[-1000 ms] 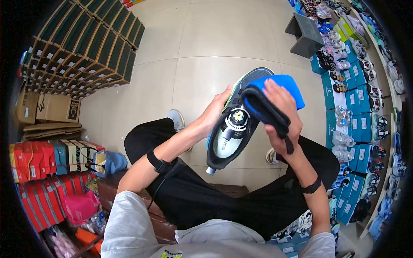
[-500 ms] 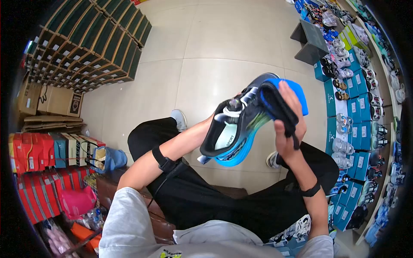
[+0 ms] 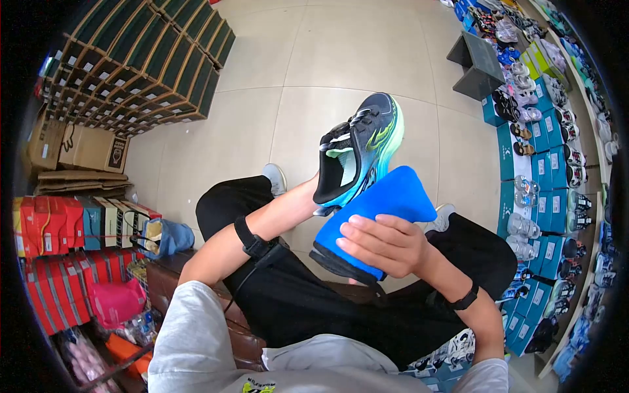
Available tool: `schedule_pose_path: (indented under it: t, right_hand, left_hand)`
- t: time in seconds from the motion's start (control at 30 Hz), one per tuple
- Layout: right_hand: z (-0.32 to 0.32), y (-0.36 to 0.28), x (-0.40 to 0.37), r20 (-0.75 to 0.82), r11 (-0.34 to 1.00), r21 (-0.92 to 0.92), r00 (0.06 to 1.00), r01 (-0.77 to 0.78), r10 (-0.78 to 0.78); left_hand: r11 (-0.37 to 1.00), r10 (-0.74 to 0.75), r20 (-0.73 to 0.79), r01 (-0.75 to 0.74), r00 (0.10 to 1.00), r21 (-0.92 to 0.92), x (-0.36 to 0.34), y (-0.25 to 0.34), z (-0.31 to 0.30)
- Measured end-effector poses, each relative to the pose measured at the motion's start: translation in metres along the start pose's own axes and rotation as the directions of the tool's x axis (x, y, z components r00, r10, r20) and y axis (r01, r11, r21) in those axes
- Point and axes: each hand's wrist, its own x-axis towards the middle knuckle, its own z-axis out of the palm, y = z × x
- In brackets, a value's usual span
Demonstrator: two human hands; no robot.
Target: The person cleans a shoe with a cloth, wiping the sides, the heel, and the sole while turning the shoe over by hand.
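Note:
A dark sneaker [image 3: 379, 134] with a green flame pattern and a bright blue-green sole is held up over the floor, toe pointing away from me. My left hand [image 3: 314, 190] supports it from behind, its fingers hidden by the shoe. My right hand [image 3: 393, 245] is wrapped round a soft blue pad [image 3: 383, 193] with a thick black edge and a dark strap. Its fingers lie across the blue face and its thumb is out of sight underneath. The pad's upper part overlaps the sneaker's heel side in this view.
Stacked dark shoe boxes [image 3: 141, 72] stand at the upper left, with cardboard cartons [image 3: 92, 149] below. Red boxes [image 3: 56, 288] and a pink bag [image 3: 118, 302] are at lower left. Teal boxes [image 3: 540, 167] bearing shoes line the right, near a grey angled stand [image 3: 477, 65].
The sneaker has turned its toe more upright and away from me. My right hand has swung the blue pad down and left, from beside the toe to below the heel, its blue face now showing.

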Motion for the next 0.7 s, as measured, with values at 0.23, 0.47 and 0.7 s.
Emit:
schedule_pose_path:
  t: [0.23, 0.47, 0.7]
  right_hand:
    - [0.001, -0.001, 0.004, 0.110, 0.997, -0.034, 0.992, 0.065, -0.061]
    - [0.003, 0.001, 0.002, 0.050, 0.989, -0.039, 0.989, 0.144, -0.142]
    - [0.002, 0.002, 0.001, 0.013, 0.985, -0.031, 0.986, 0.168, -0.168]
  left_hand:
    - [0.992, 0.051, 0.039, -0.046, 0.998, -0.117, 0.008, -0.002, -0.013]
    - [1.000, 0.014, 0.093, -0.013, 0.996, -0.017, 0.018, -0.003, -0.019]
    - [0.969, 0.146, -0.147, -0.112, 0.978, 0.219, -0.002, 0.000, 0.013]
